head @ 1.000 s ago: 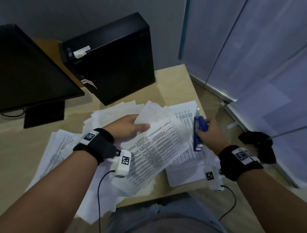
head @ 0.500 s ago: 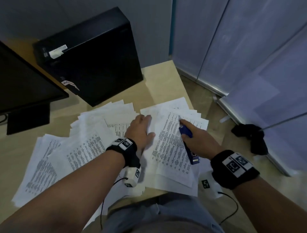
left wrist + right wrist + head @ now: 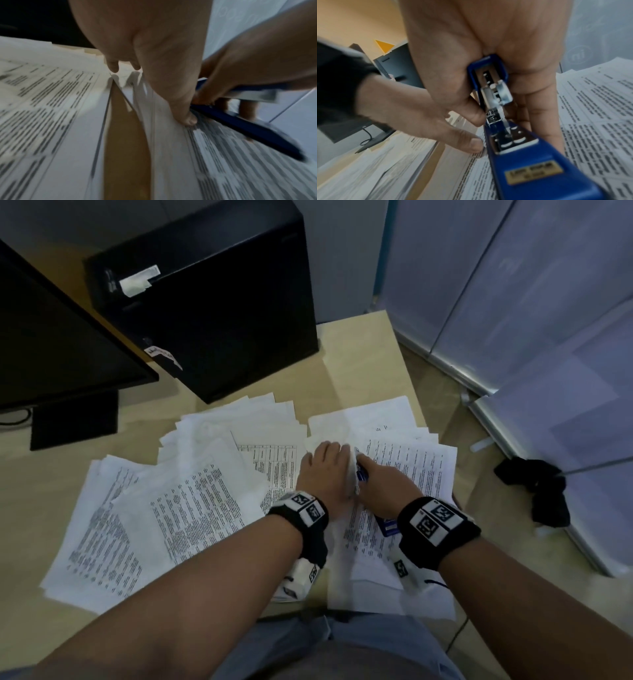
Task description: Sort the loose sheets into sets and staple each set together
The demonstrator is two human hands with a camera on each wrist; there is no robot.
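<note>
Printed sheets lie spread over the desk (image 3: 363, 357): a loose heap (image 3: 191, 508) on the left and a squared set (image 3: 411, 470) on the right. My left hand (image 3: 325, 467) grips the set's left edge, which curls up under the palm, with the thumb (image 3: 187, 119) on top. My right hand (image 3: 383, 487) sits right beside it, curled round a blue stapler (image 3: 390, 525). The stapler (image 3: 522, 162) lies along that same edge, its nose hidden between the two hands. A strip of bare desk (image 3: 123, 135) separates the set from the heap.
A black computer tower (image 3: 222, 302) stands at the back of the desk and a monitor (image 3: 51, 354) at the back left. The desk's right edge runs just past the set. A black cloth (image 3: 537, 491) lies on the floor by the glass partition (image 3: 513, 320).
My left hand laid a printed sheet on the right set, then slid right to grip the set's left edge. The right hand brought the stapler left until both hands touch.
</note>
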